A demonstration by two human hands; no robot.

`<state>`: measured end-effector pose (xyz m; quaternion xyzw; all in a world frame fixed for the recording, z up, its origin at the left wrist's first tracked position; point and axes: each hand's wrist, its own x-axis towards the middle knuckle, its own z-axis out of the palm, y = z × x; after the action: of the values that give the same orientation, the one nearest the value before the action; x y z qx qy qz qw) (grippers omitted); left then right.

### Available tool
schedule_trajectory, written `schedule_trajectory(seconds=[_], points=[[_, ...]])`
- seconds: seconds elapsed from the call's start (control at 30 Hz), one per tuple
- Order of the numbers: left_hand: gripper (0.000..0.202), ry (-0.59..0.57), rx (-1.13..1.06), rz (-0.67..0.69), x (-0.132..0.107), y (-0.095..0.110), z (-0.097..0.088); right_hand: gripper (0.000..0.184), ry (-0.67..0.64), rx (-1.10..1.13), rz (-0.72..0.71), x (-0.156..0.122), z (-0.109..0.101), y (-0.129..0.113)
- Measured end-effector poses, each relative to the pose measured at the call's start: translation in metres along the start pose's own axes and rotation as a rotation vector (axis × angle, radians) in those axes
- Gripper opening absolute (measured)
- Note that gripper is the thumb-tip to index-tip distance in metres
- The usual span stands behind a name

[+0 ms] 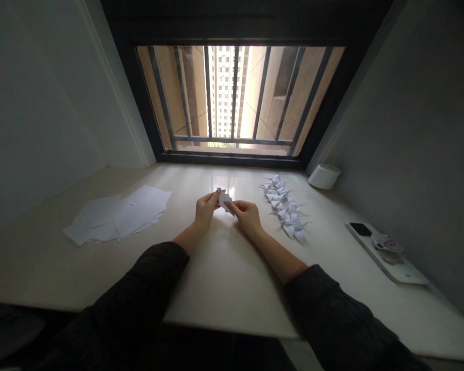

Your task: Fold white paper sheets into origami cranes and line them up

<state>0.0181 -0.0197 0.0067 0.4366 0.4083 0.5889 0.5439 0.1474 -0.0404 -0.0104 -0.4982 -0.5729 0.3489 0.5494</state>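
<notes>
In the hands: a small white folded paper (pixel 225 200), held just above the counter (pixel 224 278), midway along its width and nearer the far edge than the near one.
Left grip: the left hand (pixel 204 207) is curled nearly closed, thumb and fingertips pinching the paper's left side.
Right grip: the right hand (pixel 248 213) is curled the same way, its fingertips pinching the paper's right side. Dark sleeves (pixel 154 278) are pushed up both forearms.
Feel: likely almost weightless, thin and limp until creased. It should bend, wrinkle or tear under a hard squeeze, and would slide easily on the smooth counter.
Where to hold: best by the edges or along a fold, with fingertips only and light pressure, never across the flat middle.
Right of the hands: a row of small white folded shapes (pixel 286 210), with pointed wings like paper birds, runs from just beside the right hand toward the far edge.
Left of the hands: loose sheets (pixel 119 214) of white paper lie fanned out, well apart, toward the left edge.
Far right corner: a short round white tub (pixel 325 175).
Right edge: a phone (pixel 386 252) lies flat with a small picture tag on it.
Beyond the far edge: a barred window (pixel 235 98) with buildings outside.
In the way: the folded shapes sit closest, and a swing of the right wrist could crush them.
</notes>
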Motion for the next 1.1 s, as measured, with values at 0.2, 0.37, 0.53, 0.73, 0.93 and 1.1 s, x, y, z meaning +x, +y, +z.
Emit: schedule_trajectory(seconds=[0.2, 0.37, 0.53, 0.73, 0.93, 1.1], points=[[0.048, -0.090, 0.199, 0.007, -0.008, -0.006, 0.000, 0.029, 0.193, -0.172, -0.220, 0.001, -0.012, -0.005], [0.047, -0.147, 0.216, -0.005, -0.010, -0.007, 0.000, 0.021, 0.114, -0.461, -0.499, 0.004, -0.018, -0.004], [0.045, -0.035, 0.070, -0.011, -0.004, -0.007, 0.001, 0.028, 0.003, -0.441, -0.597, 0.005, -0.011, -0.001], [0.043, 0.007, 0.068, -0.055, -0.007, -0.005, 0.002, 0.030, 0.048, -0.200, -0.340, 0.004, -0.011, 0.002], [0.045, -0.013, 0.062, -0.053, -0.009, -0.002, 0.001, 0.031, 0.065, -0.062, -0.131, 0.011, -0.014, 0.013], [0.047, -0.009, 0.074, -0.056, -0.006, -0.003, 0.000, 0.034, 0.062, 0.106, 0.005, 0.014, -0.012, 0.013]])
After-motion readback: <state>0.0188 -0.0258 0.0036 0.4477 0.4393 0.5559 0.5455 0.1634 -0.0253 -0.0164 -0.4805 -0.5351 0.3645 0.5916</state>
